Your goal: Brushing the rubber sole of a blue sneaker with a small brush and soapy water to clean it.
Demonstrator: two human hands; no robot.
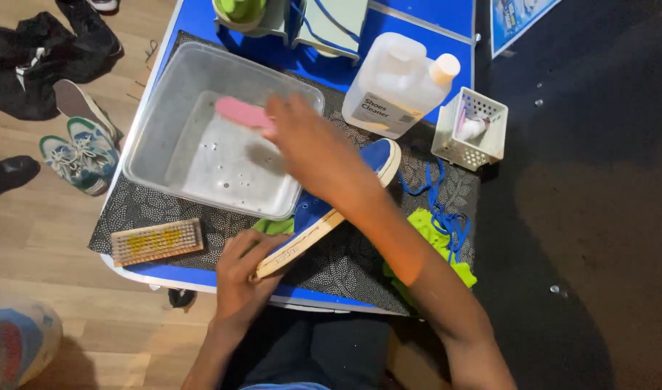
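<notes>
Nearest, left hand (243,278) clamped around heel end of blue shoe (329,209), sole turned up and tilted, resting on patterned mat (360,263). Just beside that hand, to the left on the mat: wooden scrub brush (156,241), bristles up, untouched. Under the shoe and to its right, bright green cloth (439,245), with loose blue laces (435,206) lying over it. Farther on, right hand (309,148) reaching across the shoe, fingers closed on pink brush (243,113), held over clear plastic tub (157,115); hand blurred, so exact finger placement cannot be told. Droplets on the tub floor. Beyond, on blue table (417,18): white jug of cleaner (396,83) with pale cap, and just right of it small white perforated basket (472,130). Off the table's left edge, on wooden floor (49,238), pair of green-and-white sneakers (81,153) and dark clothing (35,58).
</notes>
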